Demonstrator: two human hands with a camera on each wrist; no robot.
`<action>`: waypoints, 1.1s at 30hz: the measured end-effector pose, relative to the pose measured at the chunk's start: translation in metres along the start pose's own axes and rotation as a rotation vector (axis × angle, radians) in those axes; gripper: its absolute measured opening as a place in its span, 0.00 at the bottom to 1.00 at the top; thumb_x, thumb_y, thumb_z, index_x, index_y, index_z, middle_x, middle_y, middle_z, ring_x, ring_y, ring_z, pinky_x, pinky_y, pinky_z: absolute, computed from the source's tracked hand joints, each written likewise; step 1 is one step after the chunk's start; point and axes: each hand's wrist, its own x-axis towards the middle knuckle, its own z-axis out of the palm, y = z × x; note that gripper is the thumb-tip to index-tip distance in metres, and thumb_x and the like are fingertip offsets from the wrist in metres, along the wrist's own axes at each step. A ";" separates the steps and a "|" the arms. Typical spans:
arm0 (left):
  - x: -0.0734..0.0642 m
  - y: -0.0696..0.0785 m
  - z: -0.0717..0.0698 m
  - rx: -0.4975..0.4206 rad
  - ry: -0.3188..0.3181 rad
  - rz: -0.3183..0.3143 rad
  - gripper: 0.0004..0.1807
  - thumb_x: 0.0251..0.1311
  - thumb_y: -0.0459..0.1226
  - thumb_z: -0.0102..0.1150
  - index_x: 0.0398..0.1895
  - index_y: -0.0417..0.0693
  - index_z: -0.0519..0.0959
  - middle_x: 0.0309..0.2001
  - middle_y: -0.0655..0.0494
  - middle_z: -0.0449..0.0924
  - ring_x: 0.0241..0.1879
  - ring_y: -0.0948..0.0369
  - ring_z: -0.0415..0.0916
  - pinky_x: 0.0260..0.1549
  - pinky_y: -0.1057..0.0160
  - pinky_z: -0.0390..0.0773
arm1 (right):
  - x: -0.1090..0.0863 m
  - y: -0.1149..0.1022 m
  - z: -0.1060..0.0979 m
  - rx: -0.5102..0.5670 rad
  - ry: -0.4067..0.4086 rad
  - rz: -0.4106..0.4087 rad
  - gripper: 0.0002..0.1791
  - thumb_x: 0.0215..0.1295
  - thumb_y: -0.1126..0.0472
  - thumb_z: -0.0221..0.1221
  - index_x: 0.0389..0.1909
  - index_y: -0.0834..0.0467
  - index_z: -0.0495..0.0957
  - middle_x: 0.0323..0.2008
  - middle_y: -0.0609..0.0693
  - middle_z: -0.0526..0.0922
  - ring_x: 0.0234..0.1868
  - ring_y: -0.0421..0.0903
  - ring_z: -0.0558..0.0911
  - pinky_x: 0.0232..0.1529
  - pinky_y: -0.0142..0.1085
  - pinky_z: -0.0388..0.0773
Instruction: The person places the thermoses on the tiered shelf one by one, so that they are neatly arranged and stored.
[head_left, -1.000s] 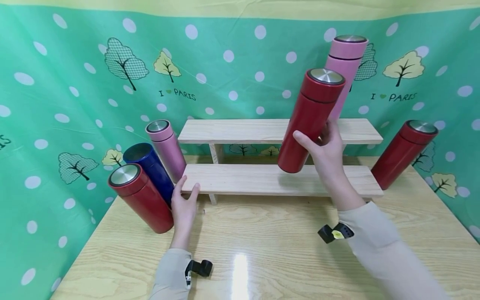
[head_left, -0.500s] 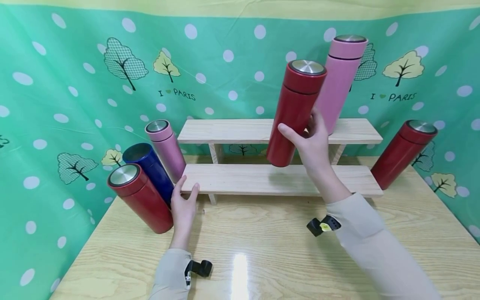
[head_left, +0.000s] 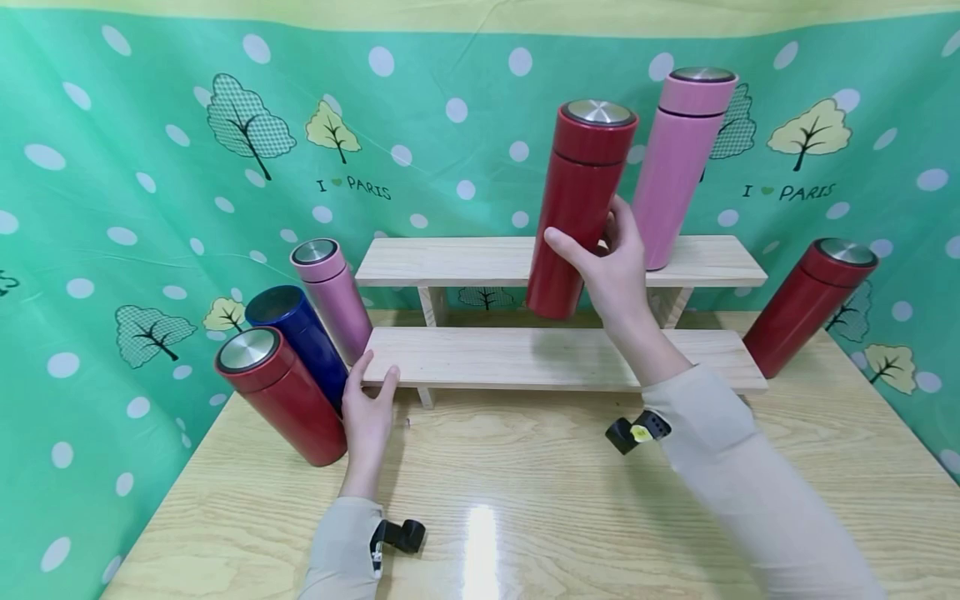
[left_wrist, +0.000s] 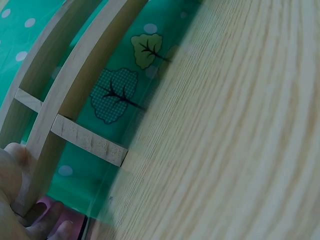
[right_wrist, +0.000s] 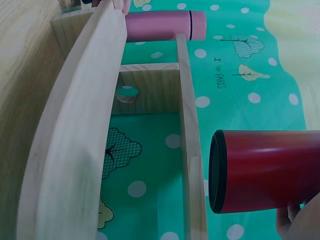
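Observation:
My right hand (head_left: 618, 271) grips a red thermos (head_left: 581, 183) with a steel-topped lid, the thumb across its front. The thermos is held off the wooden two-tier rack (head_left: 480, 354); its base (right_wrist: 218, 171) is a little apart from the upper board (right_wrist: 192, 145) in the right wrist view. Just right of it, a pink thermos (head_left: 678, 175) stands on the upper board. At the rack's left end, my left hand (head_left: 367, 421) pinches the lower board, its thumb on one face and fingers on the other in the left wrist view.
Left of the rack stand a second red thermos (head_left: 288, 400), a blue thermos (head_left: 303, 346) and a smaller pink thermos (head_left: 337, 304), close together. Another red thermos (head_left: 806, 308) stands at the rack's right end. A green patterned cloth (head_left: 480, 125) hangs behind the wooden table (head_left: 540, 483).
The right hand has carried the red thermos left and upward, away from the pink thermos on the upper board, which shows more fully now. The left hand stays in place.

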 end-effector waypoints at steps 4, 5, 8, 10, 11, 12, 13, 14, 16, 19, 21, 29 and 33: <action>0.000 0.000 0.000 0.000 -0.001 0.001 0.31 0.67 0.45 0.61 0.72 0.50 0.68 0.71 0.46 0.63 0.73 0.51 0.54 0.69 0.49 0.56 | 0.006 -0.002 0.002 -0.024 0.005 -0.006 0.38 0.58 0.55 0.70 0.68 0.49 0.65 0.58 0.50 0.76 0.57 0.47 0.74 0.52 0.42 0.78; 0.000 0.000 0.000 0.000 -0.002 0.001 0.31 0.67 0.45 0.61 0.72 0.49 0.68 0.71 0.46 0.63 0.73 0.51 0.54 0.69 0.49 0.56 | 0.008 -0.003 0.003 -0.029 0.007 -0.005 0.38 0.58 0.54 0.70 0.68 0.48 0.65 0.58 0.50 0.76 0.58 0.47 0.74 0.52 0.42 0.78; 0.000 0.000 -0.001 0.001 -0.001 0.002 0.32 0.67 0.45 0.61 0.72 0.49 0.67 0.71 0.46 0.63 0.73 0.51 0.54 0.69 0.49 0.56 | 0.012 -0.004 0.005 -0.034 0.009 -0.001 0.39 0.57 0.53 0.71 0.68 0.48 0.65 0.58 0.49 0.76 0.58 0.47 0.74 0.53 0.43 0.78; 0.000 0.000 -0.001 0.002 0.001 0.002 0.31 0.67 0.45 0.61 0.72 0.49 0.68 0.71 0.46 0.63 0.73 0.51 0.54 0.69 0.49 0.56 | 0.015 -0.004 0.006 -0.042 0.005 -0.003 0.39 0.58 0.52 0.71 0.68 0.48 0.64 0.58 0.49 0.75 0.58 0.47 0.74 0.53 0.43 0.78; 0.000 0.000 -0.001 0.003 0.001 0.001 0.31 0.67 0.45 0.61 0.72 0.49 0.68 0.71 0.46 0.64 0.73 0.51 0.54 0.69 0.49 0.56 | 0.016 -0.004 0.007 -0.047 0.004 -0.005 0.39 0.58 0.52 0.71 0.69 0.48 0.64 0.58 0.49 0.75 0.58 0.46 0.74 0.53 0.43 0.78; 0.000 -0.001 -0.001 0.004 0.002 0.001 0.31 0.67 0.45 0.61 0.72 0.49 0.68 0.71 0.46 0.64 0.73 0.51 0.54 0.69 0.49 0.56 | 0.018 -0.004 0.007 -0.053 0.003 -0.009 0.39 0.58 0.52 0.70 0.69 0.48 0.64 0.58 0.49 0.75 0.58 0.46 0.74 0.53 0.43 0.78; 0.000 -0.001 -0.001 0.004 0.001 0.002 0.31 0.67 0.45 0.61 0.72 0.49 0.68 0.71 0.46 0.64 0.73 0.51 0.54 0.69 0.49 0.56 | 0.019 -0.004 0.008 -0.059 0.003 -0.010 0.39 0.58 0.52 0.70 0.69 0.48 0.63 0.58 0.49 0.75 0.58 0.46 0.74 0.53 0.44 0.78; 0.000 -0.001 -0.001 0.004 0.000 0.002 0.31 0.67 0.45 0.61 0.72 0.49 0.68 0.71 0.46 0.64 0.73 0.51 0.54 0.69 0.49 0.56 | 0.020 -0.004 0.008 -0.067 0.002 -0.013 0.40 0.58 0.52 0.70 0.69 0.48 0.63 0.58 0.48 0.75 0.58 0.45 0.74 0.53 0.44 0.78; 0.000 -0.001 -0.001 0.003 -0.002 0.003 0.31 0.67 0.45 0.61 0.72 0.49 0.68 0.71 0.46 0.64 0.73 0.51 0.54 0.70 0.49 0.56 | 0.023 -0.003 0.009 -0.078 0.005 -0.015 0.40 0.58 0.52 0.70 0.70 0.48 0.62 0.58 0.48 0.75 0.58 0.45 0.74 0.53 0.43 0.78; 0.001 -0.001 0.000 0.002 -0.010 0.002 0.32 0.67 0.45 0.61 0.72 0.49 0.67 0.71 0.46 0.63 0.73 0.51 0.54 0.70 0.49 0.56 | 0.027 -0.002 0.010 -0.089 0.014 -0.008 0.41 0.57 0.51 0.71 0.70 0.47 0.62 0.58 0.48 0.75 0.58 0.45 0.74 0.53 0.44 0.78; 0.001 -0.001 0.000 0.002 -0.010 0.000 0.32 0.67 0.46 0.61 0.72 0.50 0.67 0.72 0.47 0.63 0.73 0.51 0.54 0.70 0.49 0.56 | 0.030 -0.002 0.011 -0.096 0.018 0.000 0.42 0.57 0.50 0.71 0.71 0.47 0.62 0.58 0.48 0.75 0.57 0.45 0.74 0.52 0.44 0.78; 0.002 -0.002 0.001 0.000 0.002 -0.003 0.31 0.67 0.45 0.62 0.72 0.50 0.68 0.71 0.46 0.64 0.73 0.51 0.54 0.70 0.50 0.56 | 0.043 -0.001 0.013 -0.139 0.015 0.001 0.43 0.57 0.50 0.71 0.72 0.48 0.61 0.59 0.48 0.73 0.58 0.43 0.72 0.53 0.44 0.78; 0.003 -0.002 0.001 0.002 0.007 -0.004 0.31 0.67 0.45 0.62 0.72 0.50 0.68 0.71 0.46 0.64 0.73 0.51 0.54 0.70 0.50 0.56 | 0.053 0.001 0.015 -0.168 0.021 0.015 0.44 0.57 0.49 0.71 0.72 0.48 0.60 0.59 0.48 0.73 0.58 0.43 0.72 0.54 0.43 0.77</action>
